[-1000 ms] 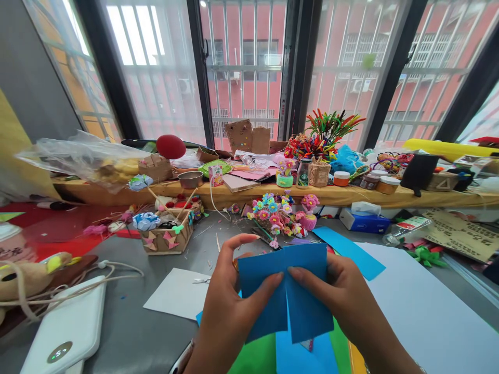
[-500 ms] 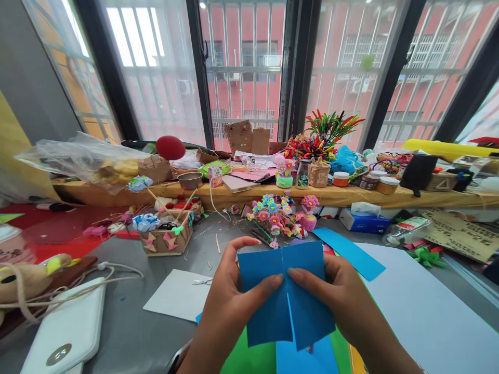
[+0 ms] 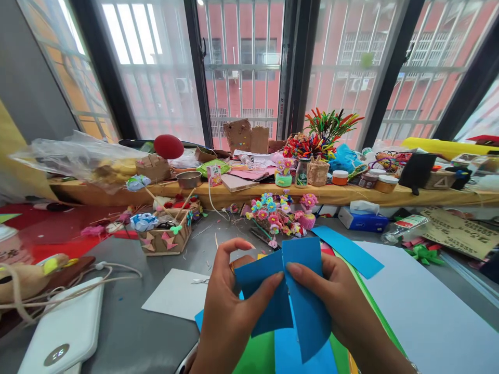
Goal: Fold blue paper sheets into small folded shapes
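Above the grey table, my left hand (image 3: 231, 307) pinches the left half of a blue sheet of paper (image 3: 255, 274) between thumb and fingers. My right hand (image 3: 343, 292) grips the right half (image 3: 307, 324) the same way, thumb on its face. A ragged split runs down between the halves, and their top edges sit at different heights. Whether they still join near the thumbs I cannot tell. Beneath the hands lie a green sheet (image 3: 260, 353) and a lighter blue piece of paper (image 3: 286, 353). The fingers behind the paper are partly hidden.
A white card (image 3: 173, 296) with small scissors-like tips on it lies to the left, near a white power bank (image 3: 66, 322). On the right are a blue strip (image 3: 351, 252) and a large white sheet (image 3: 429, 306). Behind stand a decorated box (image 3: 166, 241) and craft flowers (image 3: 273, 213).
The split between the blue halves has widened. The right half has moved up and tilted away from the left one, which has dipped slightly. Both hands keep their grip.
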`<act>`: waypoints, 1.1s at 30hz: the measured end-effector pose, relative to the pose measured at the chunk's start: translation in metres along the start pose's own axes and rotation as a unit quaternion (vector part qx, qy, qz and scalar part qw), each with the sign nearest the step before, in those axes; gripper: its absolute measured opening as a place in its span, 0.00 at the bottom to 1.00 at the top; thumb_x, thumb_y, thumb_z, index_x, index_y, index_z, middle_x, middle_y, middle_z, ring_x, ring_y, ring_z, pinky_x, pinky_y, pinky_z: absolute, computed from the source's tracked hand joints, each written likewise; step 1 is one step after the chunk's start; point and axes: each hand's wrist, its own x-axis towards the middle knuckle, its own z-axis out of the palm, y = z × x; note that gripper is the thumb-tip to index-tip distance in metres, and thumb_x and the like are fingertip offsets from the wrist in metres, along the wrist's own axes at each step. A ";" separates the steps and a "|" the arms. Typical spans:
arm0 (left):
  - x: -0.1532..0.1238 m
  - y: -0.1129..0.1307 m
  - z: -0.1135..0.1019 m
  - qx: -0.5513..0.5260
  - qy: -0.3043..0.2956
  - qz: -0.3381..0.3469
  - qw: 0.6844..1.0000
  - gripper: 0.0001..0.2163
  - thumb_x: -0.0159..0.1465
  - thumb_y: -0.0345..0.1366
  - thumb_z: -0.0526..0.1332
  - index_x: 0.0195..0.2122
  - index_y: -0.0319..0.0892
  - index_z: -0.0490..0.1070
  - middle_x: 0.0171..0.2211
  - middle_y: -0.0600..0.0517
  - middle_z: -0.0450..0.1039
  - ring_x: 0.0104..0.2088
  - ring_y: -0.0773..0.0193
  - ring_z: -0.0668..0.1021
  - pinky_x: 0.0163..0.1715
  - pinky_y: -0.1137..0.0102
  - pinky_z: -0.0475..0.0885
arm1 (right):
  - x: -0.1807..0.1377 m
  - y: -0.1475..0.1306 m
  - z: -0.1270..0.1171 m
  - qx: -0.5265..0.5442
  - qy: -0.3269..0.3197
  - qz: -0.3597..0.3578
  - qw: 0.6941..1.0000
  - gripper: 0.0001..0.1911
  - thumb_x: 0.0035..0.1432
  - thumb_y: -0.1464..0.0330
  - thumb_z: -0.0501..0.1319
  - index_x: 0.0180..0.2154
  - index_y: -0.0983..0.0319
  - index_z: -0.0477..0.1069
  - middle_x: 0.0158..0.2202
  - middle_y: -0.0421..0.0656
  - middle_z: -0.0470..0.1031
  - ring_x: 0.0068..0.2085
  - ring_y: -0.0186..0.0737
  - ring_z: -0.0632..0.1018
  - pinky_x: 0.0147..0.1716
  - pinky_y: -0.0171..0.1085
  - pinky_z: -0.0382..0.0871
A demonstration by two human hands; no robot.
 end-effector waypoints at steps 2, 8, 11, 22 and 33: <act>0.001 0.001 -0.001 -0.003 -0.006 -0.004 1.000 0.19 0.46 0.33 0.67 0.35 0.48 0.58 0.17 0.64 0.66 0.15 0.76 0.67 0.16 0.83 0.63 | 0.001 0.000 0.000 -0.001 -0.004 0.005 1.000 0.15 0.38 0.60 0.68 0.25 0.65 0.72 0.21 0.41 0.75 0.20 0.33 0.73 0.20 0.32 0.69; 0.006 0.004 -0.007 0.007 -0.034 -0.036 0.999 0.21 0.46 0.33 0.67 0.39 0.46 0.59 0.19 0.61 0.70 0.19 0.71 0.71 0.19 0.79 0.69 | 0.001 -0.002 0.002 -0.096 0.051 -0.058 0.992 0.16 0.39 0.58 0.67 0.23 0.64 0.72 0.20 0.40 0.73 0.20 0.32 0.71 0.18 0.29 0.67; 0.006 0.004 -0.009 -0.005 -0.037 -0.041 0.998 0.23 0.45 0.33 0.67 0.40 0.46 0.58 0.20 0.59 0.71 0.20 0.69 0.72 0.20 0.76 0.71 | 0.001 -0.003 0.001 -0.105 0.015 -0.047 0.993 0.16 0.38 0.58 0.67 0.24 0.64 0.72 0.21 0.41 0.75 0.21 0.33 0.73 0.19 0.30 0.69; -0.001 0.002 0.000 -0.049 0.008 -0.014 0.999 0.21 0.45 0.32 0.68 0.35 0.48 0.56 0.16 0.64 0.66 0.14 0.75 0.67 0.15 0.82 0.65 | -0.003 -0.001 0.004 0.021 -0.025 -0.021 0.999 0.13 0.39 0.61 0.68 0.25 0.64 0.73 0.21 0.40 0.75 0.21 0.32 0.74 0.21 0.31 0.71; 0.005 0.006 -0.004 -0.061 -0.045 -0.059 0.995 0.23 0.46 0.30 0.67 0.40 0.45 0.58 0.22 0.56 0.74 0.21 0.68 0.74 0.22 0.73 0.73 | -0.004 -0.006 0.001 -0.053 0.016 -0.046 0.997 0.15 0.38 0.60 0.68 0.26 0.64 0.74 0.22 0.40 0.76 0.23 0.35 0.74 0.21 0.31 0.70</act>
